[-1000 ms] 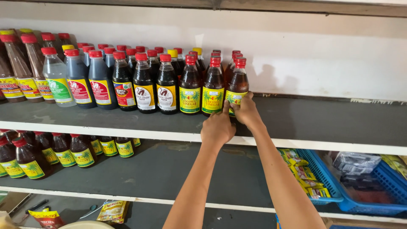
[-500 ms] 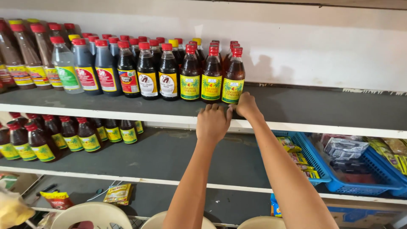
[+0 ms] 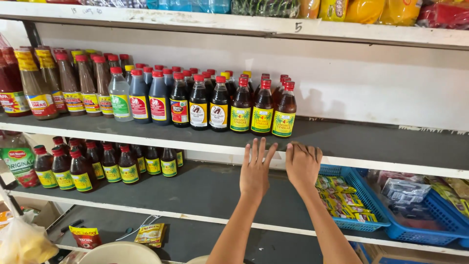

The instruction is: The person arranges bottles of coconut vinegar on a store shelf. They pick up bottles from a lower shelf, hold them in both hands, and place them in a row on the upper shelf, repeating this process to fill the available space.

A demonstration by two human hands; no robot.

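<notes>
Both of my arms reach up to the middle shelf (image 3: 371,146). My left hand (image 3: 255,168) is flat with its fingers spread, the fingertips at the shelf's front edge. Beside it, my right hand (image 3: 303,164) rests its fingers on the same edge and holds nothing. Just above and behind the hands stand three dark bottles with red caps and yellow-green labels (image 3: 263,108), at the right end of a long row of sauce bottles (image 3: 180,101). Neither hand touches a bottle.
The shelf below holds more small dark bottles (image 3: 111,164) on the left and blue baskets (image 3: 364,195) of packets on the right. Taller brown bottles (image 3: 41,85) stand at the far left. Bagged goods (image 3: 371,10) line the top shelf. Sachets (image 3: 149,233) lie on the lowest shelf.
Both hands have come down from the rightmost bottles to the shelf's front edge, and the left fingers have spread. The view has shifted, showing more of the top shelf.
</notes>
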